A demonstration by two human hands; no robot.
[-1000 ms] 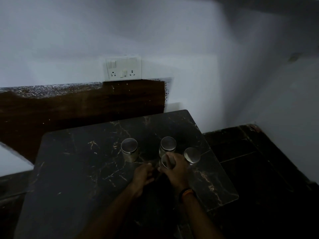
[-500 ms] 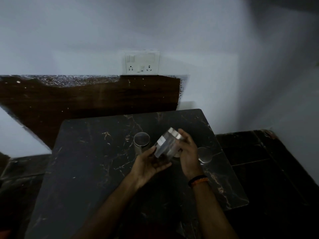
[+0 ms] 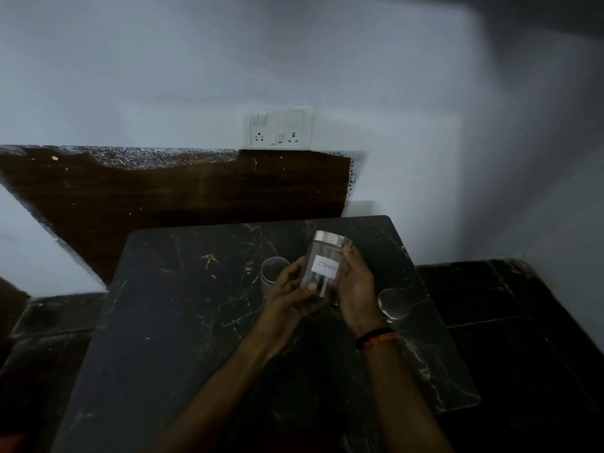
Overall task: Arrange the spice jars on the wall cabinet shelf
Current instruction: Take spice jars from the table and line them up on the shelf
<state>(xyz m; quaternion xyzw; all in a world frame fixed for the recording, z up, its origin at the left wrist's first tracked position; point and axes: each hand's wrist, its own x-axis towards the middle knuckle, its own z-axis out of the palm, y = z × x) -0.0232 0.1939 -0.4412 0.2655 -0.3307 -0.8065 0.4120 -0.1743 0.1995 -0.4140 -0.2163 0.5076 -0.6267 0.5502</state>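
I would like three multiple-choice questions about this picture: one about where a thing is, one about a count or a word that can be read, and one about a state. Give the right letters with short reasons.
1. Where is the labelled jar?
A. standing on the table
B. held above the table by both hands
C. on a wall shelf

2. What does its white label say?
A. Cloves
B. Pepper
C. Salt

3. How is the jar closed?
A. open, no lid
B. covered with cloth
C. a metal lid sits on it

Answers: 1 B, the left hand and the right hand grip its sides over the dark marble table. 2 A, the handwriting reads "Cloves". 3 C, the silver lid caps the top, as on the two jars to the left and right that stand on the table.
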